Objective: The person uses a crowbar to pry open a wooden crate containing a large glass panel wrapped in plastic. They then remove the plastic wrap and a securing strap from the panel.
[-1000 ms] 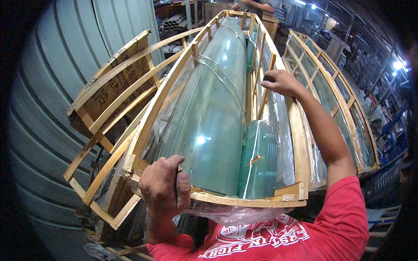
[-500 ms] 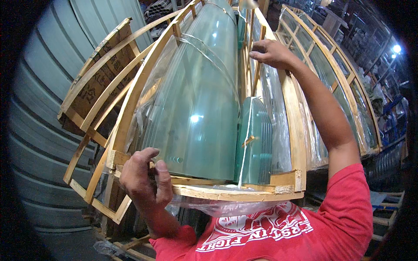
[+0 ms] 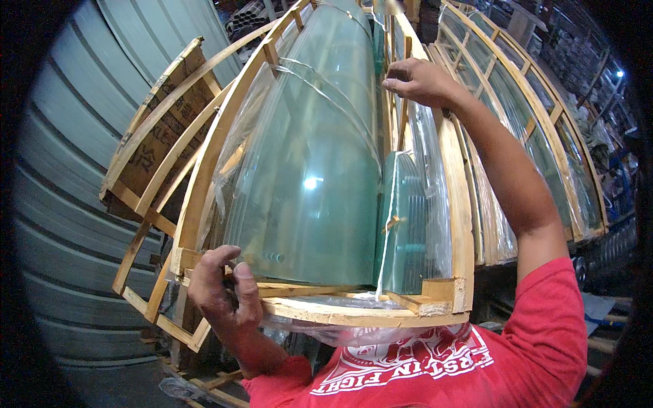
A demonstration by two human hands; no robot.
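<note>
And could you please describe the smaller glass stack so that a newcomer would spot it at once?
Find the wooden crate by the red shirt. Inside it, to the right of the large glass stack, the smaller stack sits toward the crate's near right corner. It is shorter and narrower than its neighbour, and a white cord runs lengthwise down it.

The glass is green, the crate pale tan.
</note>
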